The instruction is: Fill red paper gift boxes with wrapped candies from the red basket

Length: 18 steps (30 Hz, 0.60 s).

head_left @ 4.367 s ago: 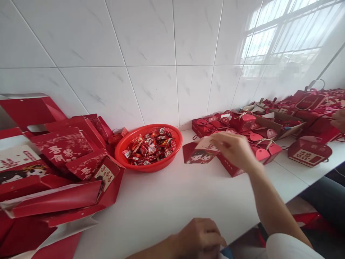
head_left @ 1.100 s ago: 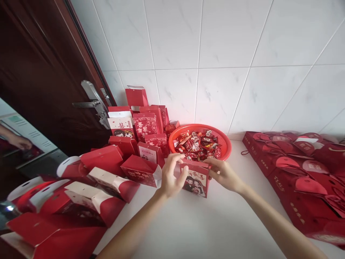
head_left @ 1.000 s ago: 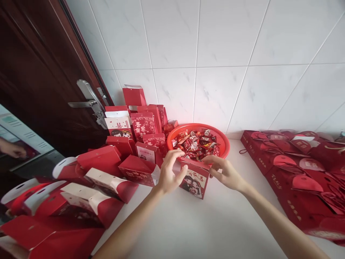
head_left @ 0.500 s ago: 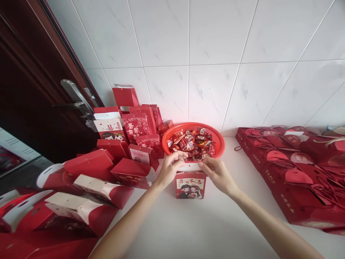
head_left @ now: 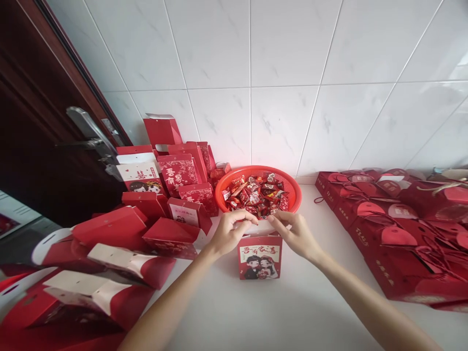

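A red cardboard gift box (head_left: 260, 263) with a cartoon couple on its cream front panel stands upright on the white table. Its white top flap (head_left: 261, 228) is raised. At the flap's upper left edge, my left hand (head_left: 234, 231) is closed, thumb and fingers in a pinch. My right hand (head_left: 294, 234) pinches the upper right edge in the same way. Just behind the box sits a red plastic basket (head_left: 298, 195), holding many wrapped candies (head_left: 256, 190). The fingers partly cover the flap and the basket's near rim.
On the left, several red boxes (head_left: 109, 226) stand and lie in a crowded pile. Rows of dark red boxes (head_left: 365, 243) with cords fill the right side. A white tiled wall (head_left: 278, 48) rises behind, and a dark door (head_left: 36, 107) is at far left.
The box appears slightly lower and larger in view, with both hands still at its flap. The surroundings have shifted a little left as the camera moved.
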Each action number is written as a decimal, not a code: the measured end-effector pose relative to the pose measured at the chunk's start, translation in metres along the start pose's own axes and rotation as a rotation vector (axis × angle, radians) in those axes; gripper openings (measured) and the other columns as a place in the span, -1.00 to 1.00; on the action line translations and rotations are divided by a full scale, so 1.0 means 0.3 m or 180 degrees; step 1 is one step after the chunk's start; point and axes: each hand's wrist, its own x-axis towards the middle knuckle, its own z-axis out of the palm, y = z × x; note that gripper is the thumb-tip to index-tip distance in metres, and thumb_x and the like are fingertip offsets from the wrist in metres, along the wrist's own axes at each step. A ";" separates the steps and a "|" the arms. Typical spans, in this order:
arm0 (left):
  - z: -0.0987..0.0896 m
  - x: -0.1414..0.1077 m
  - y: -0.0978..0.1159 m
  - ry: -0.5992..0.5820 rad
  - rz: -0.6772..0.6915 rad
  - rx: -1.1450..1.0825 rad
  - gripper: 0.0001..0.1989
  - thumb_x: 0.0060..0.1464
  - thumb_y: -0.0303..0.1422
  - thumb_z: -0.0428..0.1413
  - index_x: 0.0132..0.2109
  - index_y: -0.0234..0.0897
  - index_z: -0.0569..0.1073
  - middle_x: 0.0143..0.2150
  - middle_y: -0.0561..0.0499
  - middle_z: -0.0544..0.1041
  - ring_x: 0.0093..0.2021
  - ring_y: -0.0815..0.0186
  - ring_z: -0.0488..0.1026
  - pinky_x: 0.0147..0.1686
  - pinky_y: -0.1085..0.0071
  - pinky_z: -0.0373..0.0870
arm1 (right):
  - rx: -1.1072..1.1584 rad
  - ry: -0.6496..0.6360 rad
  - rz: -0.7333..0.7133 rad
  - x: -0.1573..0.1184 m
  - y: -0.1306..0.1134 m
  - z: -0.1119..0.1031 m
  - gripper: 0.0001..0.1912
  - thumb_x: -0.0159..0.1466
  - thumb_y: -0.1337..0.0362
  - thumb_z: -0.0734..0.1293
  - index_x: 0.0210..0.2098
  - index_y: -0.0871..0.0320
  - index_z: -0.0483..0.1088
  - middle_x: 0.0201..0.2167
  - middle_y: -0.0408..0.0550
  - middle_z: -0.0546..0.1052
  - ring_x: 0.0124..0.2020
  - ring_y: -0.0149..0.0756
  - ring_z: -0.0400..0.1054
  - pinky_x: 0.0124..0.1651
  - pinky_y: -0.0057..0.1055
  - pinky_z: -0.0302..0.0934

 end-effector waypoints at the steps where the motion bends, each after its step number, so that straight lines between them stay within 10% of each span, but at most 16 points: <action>1: -0.004 0.007 0.002 -0.0117 0.0090 0.0092 -0.78 0.14 -0.35 0.04 -0.33 -0.25 0.58 -0.29 -0.02 0.66 -0.24 0.23 0.56 -0.18 0.36 0.47 | -0.0053 0.0050 -0.0055 0.015 0.001 -0.017 -0.45 0.35 -0.14 0.17 -0.59 0.11 0.07 -0.62 -0.21 0.10 -0.53 -0.43 -0.04 -0.48 -0.44 -0.07; 10: -0.060 0.045 0.033 -0.0835 0.0469 0.0141 -0.78 0.24 -0.34 0.05 -0.20 -0.23 0.61 -0.19 -0.06 0.65 -0.17 0.22 0.59 -0.09 0.32 0.50 | -0.0628 0.0173 -0.0084 0.227 0.082 -0.137 -0.67 0.30 0.10 0.24 -0.46 0.17 0.41 -0.50 -0.09 0.49 -0.45 -0.34 0.31 -0.36 -0.43 0.17; 14: -0.079 0.086 0.013 -0.0788 0.0173 0.0092 -0.71 0.26 -0.25 0.07 0.00 -0.23 0.58 -0.09 -0.11 0.66 -0.11 0.18 0.61 -0.09 0.30 0.53 | -0.1799 -0.1164 0.0065 0.328 0.102 -0.105 -0.88 0.21 0.22 0.38 -0.30 0.14 0.49 -0.27 -0.04 0.60 -0.26 -0.23 0.45 -0.27 -0.42 0.23; 18: -0.098 0.175 -0.046 -0.0945 -0.0229 0.0893 -0.69 0.22 -0.27 0.06 0.00 -0.22 0.60 -0.06 -0.09 0.68 -0.12 0.17 0.62 -0.10 0.32 0.52 | -0.2398 -0.2144 0.0215 0.397 0.104 -0.038 -0.67 0.00 0.33 0.53 -0.21 0.07 0.54 -0.25 -0.06 0.62 -0.27 -0.14 0.51 -0.35 -0.42 0.24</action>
